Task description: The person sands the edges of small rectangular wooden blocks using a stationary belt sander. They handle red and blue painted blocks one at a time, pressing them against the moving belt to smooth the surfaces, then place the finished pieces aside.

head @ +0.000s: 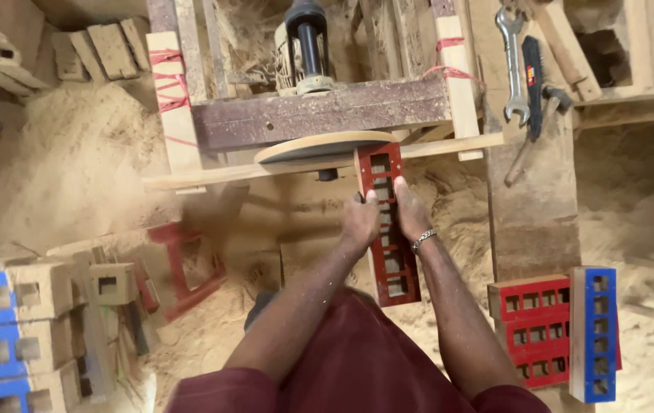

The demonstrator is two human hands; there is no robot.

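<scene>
A long red-painted wooden piece [388,252] with a row of rectangular slots is held lengthwise in front of me, its far end pressed against the round sanding disc [325,144]. My left hand [360,220] grips its left side. My right hand [409,211], with a metal bracelet on the wrist, grips its right side. The disc sits under a dark wooden frame [319,116] that carries a motor [304,46].
Red slotted pieces [530,325] and a blue one [593,333] stand at the right. Blue and bare slotted blocks [6,329] are stacked at the left. A spanner [514,65] and another tool [533,76] lie on a bench at top right. Sawdust [74,160] covers the floor.
</scene>
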